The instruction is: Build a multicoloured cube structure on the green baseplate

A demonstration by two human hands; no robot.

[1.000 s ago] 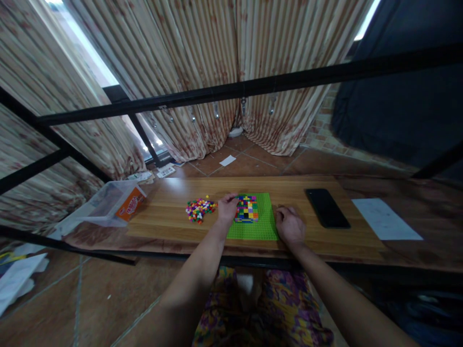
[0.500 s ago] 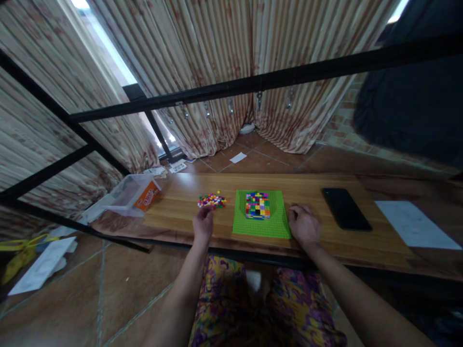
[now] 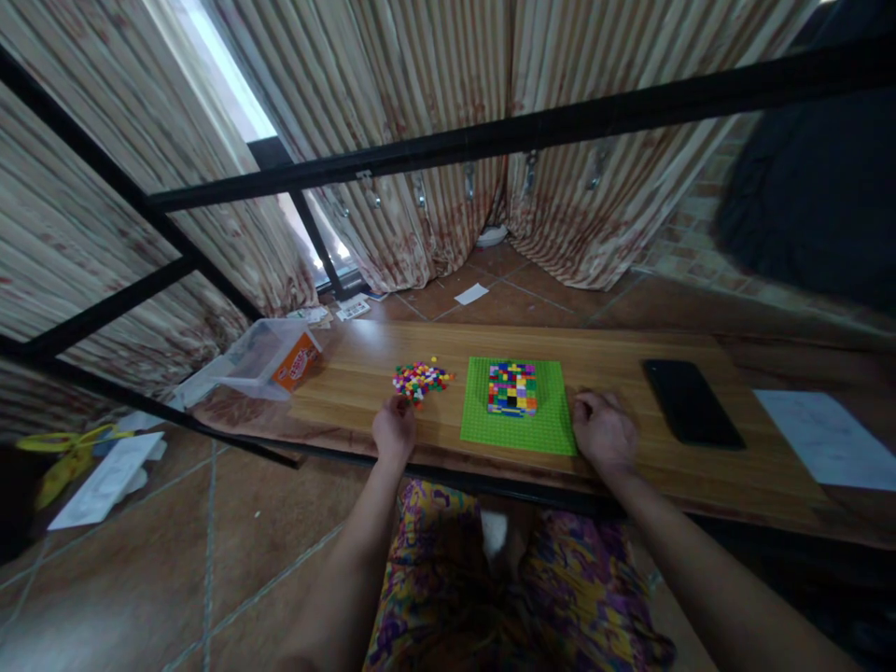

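A green studded baseplate (image 3: 483, 427) lies on the wooden tabletop. Built up on it is a block of multicoloured toy bricks (image 3: 512, 389). Left of the plate is a loose pile of small coloured bricks (image 3: 422, 379). At the near edge of that pile is my left hand (image 3: 394, 431), its fingers curled closed; whatever they may hold is too small to tell. My right hand (image 3: 608, 431) rests on the table at the plate's right edge, fingers bent and pressed together. Its grip is hidden from view.
A black phone (image 3: 692, 403) lies right of my right hand, with a white paper sheet (image 3: 826, 437) beyond it. A clear plastic bin (image 3: 262, 359) with an orange label stands at the table's left end. A black metal bar (image 3: 448, 145) crosses beyond the table.
The camera view has shifted, so the table appears slightly right and higher. My left hand has drawn back a little from the pile. My right hand stays beside the plate.
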